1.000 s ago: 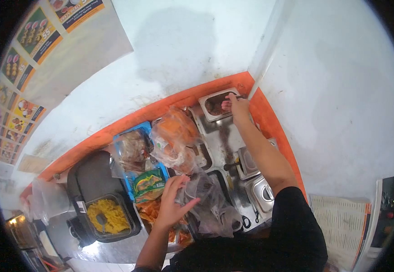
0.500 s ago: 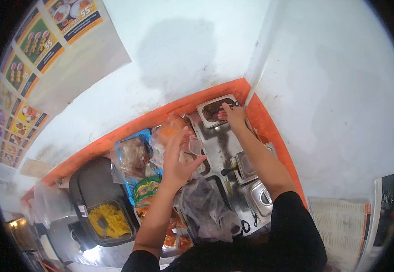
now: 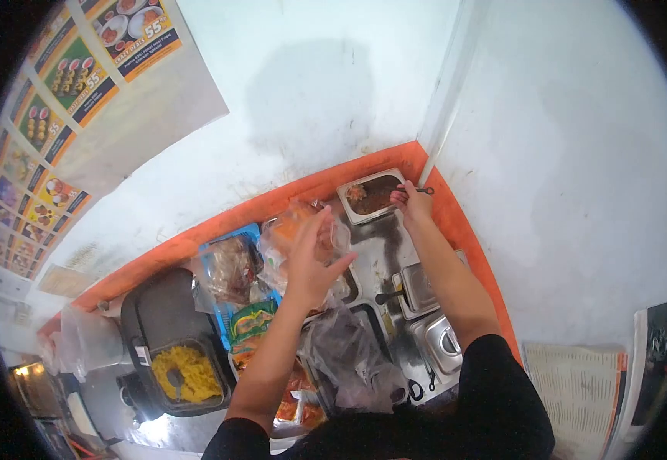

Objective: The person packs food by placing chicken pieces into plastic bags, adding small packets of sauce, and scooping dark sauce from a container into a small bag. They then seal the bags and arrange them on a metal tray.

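Head view: the right hand [image 3: 412, 204] is clenched on a thin dark utensil handle [image 3: 423, 190] at the far corner of the table [image 3: 383, 249], over the rim of a steel tray [image 3: 372, 195] of dark sauce. The left hand [image 3: 312, 261] is spread and grasping nothing, its fingers just over a clear bag of orange food [image 3: 295, 230] near the table's far edge.

Judged from here, sauce could drip onto the table or the orange wall band if the utensil lifts too quickly across the rim, and the left forearm, stretched over the packets, could drag a bag off its pile (the bags lie loose and overlapping).

Counted: one sauce tray; two lidded steel pans [image 3: 431, 310] toward the right edge, one with a dark ladle handle sticking out; one black fryer [image 3: 168, 337] with a basket of yellow food at the left end; one green packet [image 3: 252, 320]; at least four clear bags, though their overlap hides an exact count.
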Tool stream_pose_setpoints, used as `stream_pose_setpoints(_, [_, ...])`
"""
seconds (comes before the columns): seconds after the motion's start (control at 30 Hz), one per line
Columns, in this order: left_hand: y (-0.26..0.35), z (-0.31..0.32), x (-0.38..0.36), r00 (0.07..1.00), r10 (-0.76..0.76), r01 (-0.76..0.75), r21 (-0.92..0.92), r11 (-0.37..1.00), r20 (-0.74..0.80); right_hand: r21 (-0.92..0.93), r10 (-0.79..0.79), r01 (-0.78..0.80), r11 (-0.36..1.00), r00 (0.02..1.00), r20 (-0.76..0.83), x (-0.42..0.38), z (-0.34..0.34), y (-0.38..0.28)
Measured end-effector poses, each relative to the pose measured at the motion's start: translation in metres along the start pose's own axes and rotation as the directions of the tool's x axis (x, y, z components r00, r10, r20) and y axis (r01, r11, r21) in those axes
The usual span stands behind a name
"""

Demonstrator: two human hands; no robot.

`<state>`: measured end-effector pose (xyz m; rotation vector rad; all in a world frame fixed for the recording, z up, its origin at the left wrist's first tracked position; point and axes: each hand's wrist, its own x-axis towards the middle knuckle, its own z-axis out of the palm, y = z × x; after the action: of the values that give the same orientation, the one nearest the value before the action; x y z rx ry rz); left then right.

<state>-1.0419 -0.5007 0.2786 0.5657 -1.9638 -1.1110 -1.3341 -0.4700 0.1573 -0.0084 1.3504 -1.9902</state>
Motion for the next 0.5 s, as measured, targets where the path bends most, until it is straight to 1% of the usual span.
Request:
stream_pose_setpoints(0.07, [-0.004,0.007,0.017,1.000,0.021,-0.021,0.012,1.000,-0.005,0.033,0.000,0.001,0.999,1.000,-0.017,-0.002,-0.003,-0.005])
stream_pose_setpoints(0.13, [-0.003,0.013,0.035,0.999,0.036,-0.035,0.125,0.992,-0.002,0.069,-0.006,0.011,0.998,0.998,-0.065,-0.006,-0.004,-0.013])
stream_pose_setpoints(0.17, [-0.003,0.016,0.044,0.999,0.043,-0.043,0.181,0.983,0.001,0.073,-0.023,0.027,0.997,0.998,-0.052,-0.008,-0.005,-0.017])
stream_pose_setpoints(0.27, [-0.015,0.033,0.065,1.000,0.012,-0.012,0.217,0.976,-0.002,0.093,-0.073,0.074,0.993,0.997,-0.012,-0.018,-0.010,-0.042])
stream_pose_setpoints(0.37, [-0.045,0.054,0.084,0.995,0.098,-0.097,0.214,0.972,0.009,0.115,-0.125,0.121,0.986,0.992,0.028,-0.028,-0.011,-0.067])
stream_pose_setpoints(0.47, [-0.053,0.069,0.098,0.995,0.094,-0.095,0.185,0.978,0.017,0.087,-0.205,0.200,0.976,0.977,0.056,-0.051,-0.003,-0.096])
stream_pose_setpoints(0.5, [-0.049,0.072,0.101,0.998,0.067,-0.069,0.155,0.985,0.017,0.066,-0.234,0.230,0.971,0.970,0.065,-0.059,0.001,-0.102])
